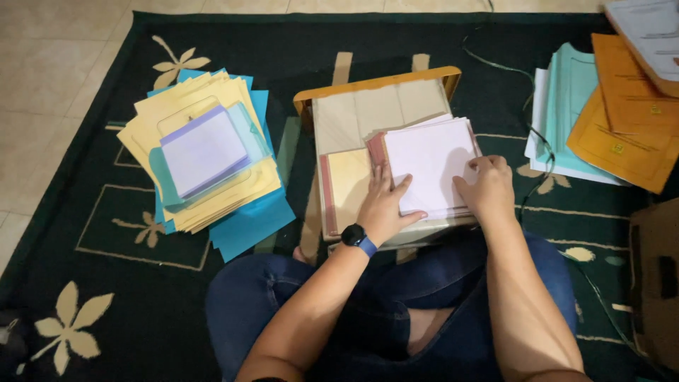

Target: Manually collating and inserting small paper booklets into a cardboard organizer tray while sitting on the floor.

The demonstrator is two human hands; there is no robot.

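head view: left hand [382,205] lies open, flat on a stack of white sheets [431,166] on a small wooden stand [375,88]. right hand [488,187], fingers curled, presses the stack's right edge. yellow and blue folder pile [205,159] lies well apart on the dark rug [127,283].

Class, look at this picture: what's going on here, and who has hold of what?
A person sits on a dark green patterned rug with a small low table before their knees. Both hands rest on a stack of white paper sheets on it: the left hand flat on the near left edge, the right hand curled at the right edge. Beside the stack lies a yellow folder. A pile of yellow and blue folders sits to the left; orange and teal folders to the right.
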